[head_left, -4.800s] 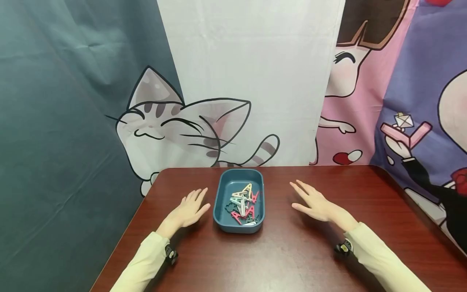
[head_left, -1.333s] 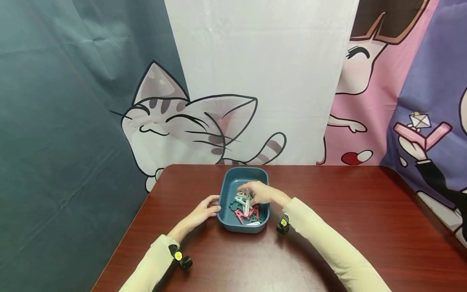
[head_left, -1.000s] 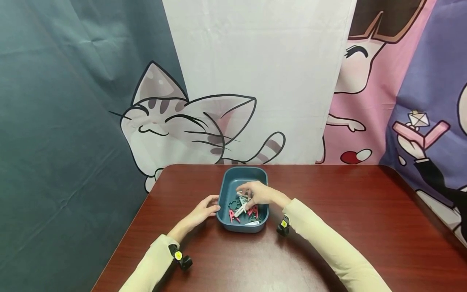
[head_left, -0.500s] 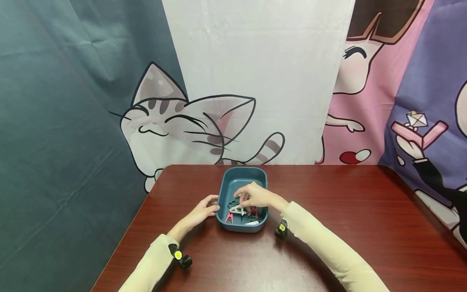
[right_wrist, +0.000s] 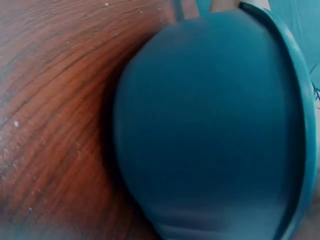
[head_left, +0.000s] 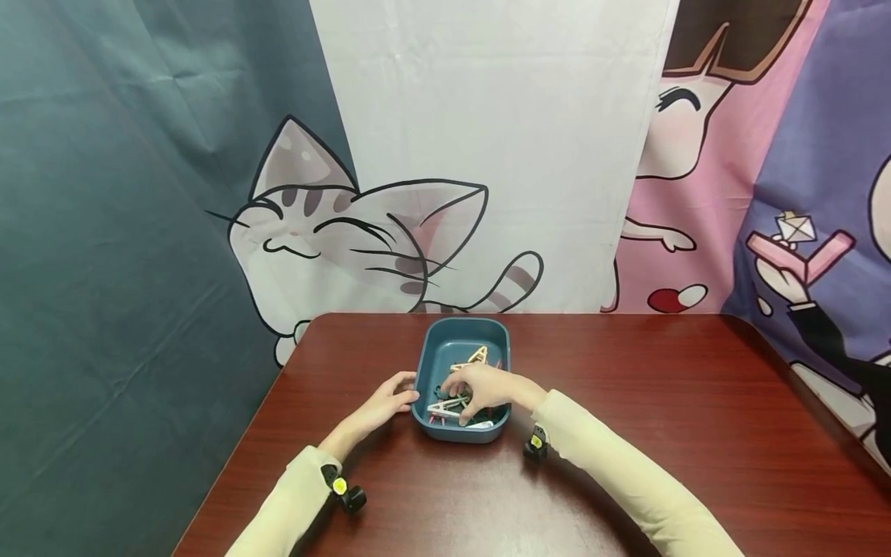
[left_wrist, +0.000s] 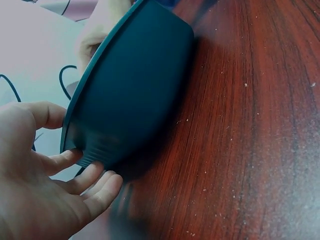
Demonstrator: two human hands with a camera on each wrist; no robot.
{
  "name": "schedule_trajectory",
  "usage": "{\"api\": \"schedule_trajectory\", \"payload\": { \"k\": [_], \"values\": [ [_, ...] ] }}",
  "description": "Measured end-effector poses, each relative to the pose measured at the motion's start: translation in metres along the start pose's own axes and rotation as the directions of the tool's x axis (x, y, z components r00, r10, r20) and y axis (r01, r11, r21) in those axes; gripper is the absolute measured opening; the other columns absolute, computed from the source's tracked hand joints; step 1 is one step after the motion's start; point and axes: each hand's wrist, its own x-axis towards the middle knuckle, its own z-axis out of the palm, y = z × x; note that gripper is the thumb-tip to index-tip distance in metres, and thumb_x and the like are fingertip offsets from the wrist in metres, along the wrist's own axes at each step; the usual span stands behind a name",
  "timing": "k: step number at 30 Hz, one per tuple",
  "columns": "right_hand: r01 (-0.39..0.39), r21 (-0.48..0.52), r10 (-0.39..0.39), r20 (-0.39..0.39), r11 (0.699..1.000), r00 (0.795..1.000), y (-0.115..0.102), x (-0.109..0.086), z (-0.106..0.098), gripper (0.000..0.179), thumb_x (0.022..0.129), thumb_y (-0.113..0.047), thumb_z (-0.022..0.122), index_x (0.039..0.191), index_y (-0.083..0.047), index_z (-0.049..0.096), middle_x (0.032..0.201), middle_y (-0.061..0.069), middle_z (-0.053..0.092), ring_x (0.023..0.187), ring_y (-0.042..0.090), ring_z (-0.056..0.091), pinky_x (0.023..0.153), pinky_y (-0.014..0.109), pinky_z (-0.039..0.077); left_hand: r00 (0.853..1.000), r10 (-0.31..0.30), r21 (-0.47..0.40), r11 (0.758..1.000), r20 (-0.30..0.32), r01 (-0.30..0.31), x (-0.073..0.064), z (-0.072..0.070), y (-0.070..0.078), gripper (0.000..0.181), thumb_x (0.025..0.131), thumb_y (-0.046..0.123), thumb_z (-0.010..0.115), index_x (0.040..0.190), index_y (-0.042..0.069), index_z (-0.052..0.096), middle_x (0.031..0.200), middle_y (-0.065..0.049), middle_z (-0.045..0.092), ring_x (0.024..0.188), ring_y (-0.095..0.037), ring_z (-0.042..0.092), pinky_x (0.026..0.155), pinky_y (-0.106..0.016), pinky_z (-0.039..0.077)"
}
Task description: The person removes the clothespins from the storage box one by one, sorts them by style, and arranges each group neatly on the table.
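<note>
Apparently steadying it, the left hand (head_left: 385,402), fingers loosely extended, is touching the blue bin (head_left: 459,435) while the right hand (head_left: 487,385), thumb and fingers parted, is straddling a white clothespin (head_left: 440,409) inside, grip unclear.

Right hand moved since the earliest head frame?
Yes, leftward, judged against the bin in the head view: the right hand was over the table to the bin's right; now it reaches into the bin.
</note>
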Motion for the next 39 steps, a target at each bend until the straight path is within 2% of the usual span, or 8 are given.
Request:
{"api": "schedule_trajectory", "payload": {
  "k": [5,11,14,17,21,24,30,39],
  "values": [
    [0.033,-0.072,-0.033,-0.002,0.997,0.999,-0.002,0.003,0.004,0.047,0.072,-0.026,0.086,0.113,-0.012,0.068,0.096,-0.004,0.07,0.089,0.005,0.062,0.082,0.022,0.051,1.0,0.007,-0.001,1.0,-0.006,-0.007,0.0,0.001,0.001,0.048,0.098,0.011,0.049,0.14,-0.006,0.037,0.131,-0.029,0.05,0.119,-0.035,0.055,0.095,-0.048,0.051],
    [0.035,-0.058,-0.036,-0.005,0.998,0.999,-0.002,0.004,0.008,0.04,0.076,-0.023,0.083,0.112,-0.014,0.069,0.093,-0.006,0.069,0.084,0.002,0.06,0.077,0.019,0.05,1.0,0.011,-0.004,1.0,-0.016,-0.011,-0.004,0.001,0.005,0.047,0.097,0.008,0.05,0.14,-0.007,0.037,0.128,-0.031,0.051,0.116,-0.035,0.056,0.095,-0.047,0.051],
    [0.044,-0.042,-0.045,-0.029,0.998,0.999,-0.001,0.002,0.009,0.039,0.077,-0.021,0.082,0.112,-0.013,0.069,0.092,-0.006,0.069,0.084,0.001,0.06,0.092,0.024,0.049,0.999,0.012,-0.021,1.0,-0.041,-0.012,-0.004,0.003,0.006,0.047,0.095,0.005,0.052,0.138,-0.008,0.039,0.121,-0.031,0.052,0.107,-0.031,0.058,0.09,-0.044,0.054],
    [0.051,-0.034,-0.053,-0.061,0.998,0.997,-0.001,-0.001,0.007,0.039,0.077,-0.021,0.082,0.113,-0.013,0.069,0.093,-0.005,0.069,0.085,0.003,0.061,0.096,0.027,0.048,0.998,-0.001,-0.049,0.999,-0.059,-0.002,-0.003,0.004,0.007,0.046,0.094,0.003,0.053,0.136,-0.009,0.04,0.115,-0.029,0.053,0.099,-0.024,0.06,0.083,-0.038,0.056],
    [0.044,-0.015,-0.046,-0.106,0.999,0.993,-0.002,-0.006,0.002,0.042,0.078,-0.022,0.081,0.115,-0.012,0.068,0.098,-0.002,0.07,0.092,0.01,0.064,0.081,0.024,0.052,0.997,-0.036,-0.136,0.99,-0.072,0.026,0.0,0.007,0.004,0.046,0.092,0.0,0.052,0.136,-0.01,0.04,0.106,-0.026,0.056,0.086,-0.02,0.061,0.072,-0.028,0.056],
    [0.034,0.007,-0.033,-0.157,0.999,0.987,-0.001,-0.01,-0.002,0.043,0.078,-0.022,0.081,0.117,-0.011,0.067,0.099,-0.001,0.07,0.094,0.012,0.064,0.078,0.024,0.052,0.995,-0.061,-0.21,0.977,-0.076,0.044,0.0,0.007,0.005,0.047,0.09,-0.002,0.052,0.135,-0.011,0.04,0.098,-0.021,0.059,0.077,-0.017,0.059,0.064,-0.023,0.053],
    [0.013,0.061,0.004,-0.277,0.998,0.961,0.003,-0.018,-0.008,0.044,0.078,-0.021,0.08,0.118,-0.011,0.066,0.1,-0.002,0.07,0.093,0.01,0.064,0.08,0.027,0.053,0.995,-0.085,-0.267,0.961,-0.061,0.066,0.0,0.006,0.004,0.049,0.09,-0.003,0.052,0.136,-0.011,0.037,0.091,-0.012,0.059,0.069,-0.014,0.057,0.06,-0.02,0.051],
    [0.022,0.198,0.073,-0.46,0.98,0.885,0.012,-0.033,-0.015,0.047,0.076,-0.022,0.082,0.119,-0.013,0.065,0.099,0.007,0.071,0.091,0.023,0.066,0.077,0.036,0.055,0.996,-0.078,-0.279,0.958,-0.045,0.063,0.0,0.004,0.005,0.05,0.091,-0.001,0.054,0.136,-0.009,0.036,0.089,-0.009,0.059,0.068,-0.012,0.058,0.062,-0.021,0.053]
  ]
}}
